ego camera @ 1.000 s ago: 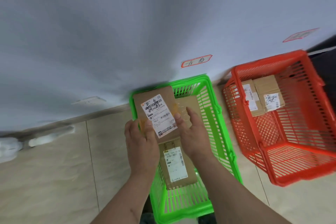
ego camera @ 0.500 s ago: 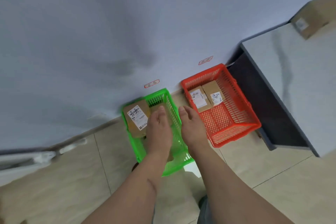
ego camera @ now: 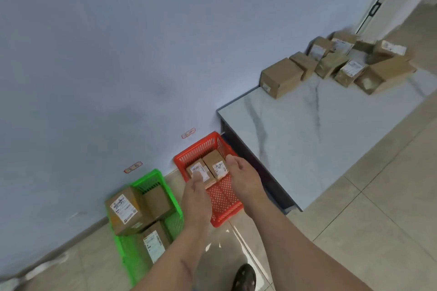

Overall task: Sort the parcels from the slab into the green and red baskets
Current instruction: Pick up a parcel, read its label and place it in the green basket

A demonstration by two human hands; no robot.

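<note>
Both the left hand (ego camera: 197, 192) and right hand (ego camera: 244, 178) hang relaxed and empty, freed for the next pick; brown cardboard parcels (ego camera: 343, 64) wait heaped on the white marble bench (ego camera: 307, 130), others already lie in the green plastic basket (ego camera: 165, 186) and the red plastic basket (ego camera: 227, 210).

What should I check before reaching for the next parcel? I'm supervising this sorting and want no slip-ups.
1. Left hand free: ok, holds nothing.
2. Right hand free: ok, fingers relaxed.
3. Cardboard parcels left on the white marble slab: ok, a cluster at its far end.
4. Room in the red plastic basket: ok, two parcels at the wall end.
5. Room in the green plastic basket: not ok, nearly full; the corner parcel rides its rim.
6. Next parcel's label readable: cannot tell, too blurred.
</note>
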